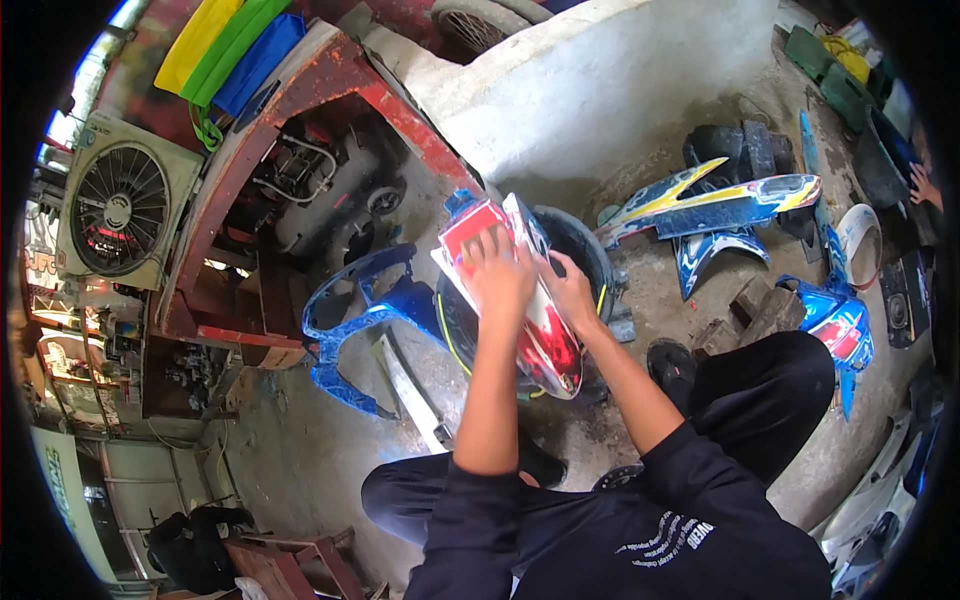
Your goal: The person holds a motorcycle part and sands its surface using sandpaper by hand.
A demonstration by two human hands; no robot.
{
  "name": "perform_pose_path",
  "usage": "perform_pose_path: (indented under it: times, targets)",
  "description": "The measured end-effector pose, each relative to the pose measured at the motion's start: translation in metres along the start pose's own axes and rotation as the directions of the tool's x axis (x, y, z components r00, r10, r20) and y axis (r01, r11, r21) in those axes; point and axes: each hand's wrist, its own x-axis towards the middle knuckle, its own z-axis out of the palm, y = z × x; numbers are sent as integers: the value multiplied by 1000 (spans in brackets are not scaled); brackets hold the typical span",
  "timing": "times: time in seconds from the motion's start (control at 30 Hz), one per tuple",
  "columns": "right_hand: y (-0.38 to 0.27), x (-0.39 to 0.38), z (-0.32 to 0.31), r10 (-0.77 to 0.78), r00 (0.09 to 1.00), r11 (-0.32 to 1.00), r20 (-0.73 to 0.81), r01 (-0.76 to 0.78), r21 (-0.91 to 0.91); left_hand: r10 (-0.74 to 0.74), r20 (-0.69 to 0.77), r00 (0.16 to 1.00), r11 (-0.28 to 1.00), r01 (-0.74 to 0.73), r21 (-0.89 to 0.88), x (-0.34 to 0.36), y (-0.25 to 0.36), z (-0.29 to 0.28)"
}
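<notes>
Your right hand (570, 290) was curled at the right edge of the painted panel (550, 350) and seemed to grip it; your left hand (492, 270) lay fairly open, its fingers pressed on the red face. Whether anything sat under that palm, you could not tell from above. The panel stood in the middle of the frame, over a dark tub (605, 262), its narrow tip toward you.

If your right hand loosened while the left pushed hard, the panel could well skid or tip on the tub, since its curved body seemed to offer little flat footing. Uneven pressure from your fingertips might also mark the finish. A foot shifted carelessly could scrape the white strip (412, 395) on the floor, left of centre.

The panel looked like a thin, stiff shell, glossy red and white, tapering to a point. The tub was round and dull, with a yellow-green line along its side. Left of it, a blue frame (340, 320) curved in open loops, smooth as moulded plastic. At right, rough wood blocks (770, 320) lay near sleek patterned panels (740, 200). At top centre, a chalky white wall (620, 90) showed grey stains.
</notes>
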Motion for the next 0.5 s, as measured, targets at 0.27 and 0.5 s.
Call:
perform_pose_path:
  times: [0.27,0.5]
  targets:
    - [-15,-5,-2,32,999,999,10,-31,-38,-58,6,998,997,58,-55,4,6,-12]
    - [12,6,-8,-9,1000,999,-18,8,-50,5,-34,999,1000,-6,-21,-23,20,12]
